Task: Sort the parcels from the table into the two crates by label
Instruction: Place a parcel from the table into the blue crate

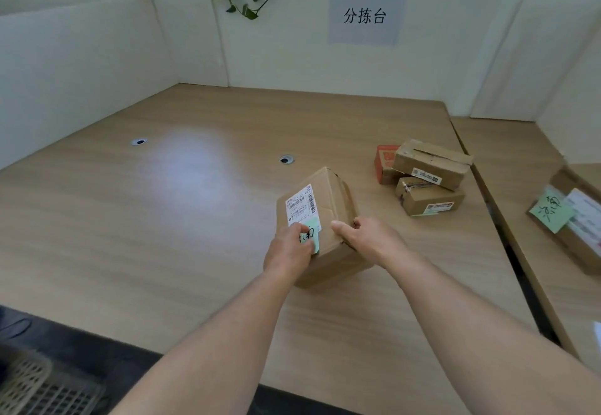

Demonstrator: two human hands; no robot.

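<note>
Head view showed a brown cardboard parcel with a white shipping label and a green handwritten note. It sat tilted near the middle of the pale wooden table — whether its base touched the tabletop could not be told. The left hand gripped its near left corner, thumb lying over the green note. The right hand clasped the right edge, thumb on the upper face and fingers curled round the side. Three smaller cardboard parcels lay heaped well to the right. A beige lattice plastic crate sat at lower left — below the table's edge.
</note>
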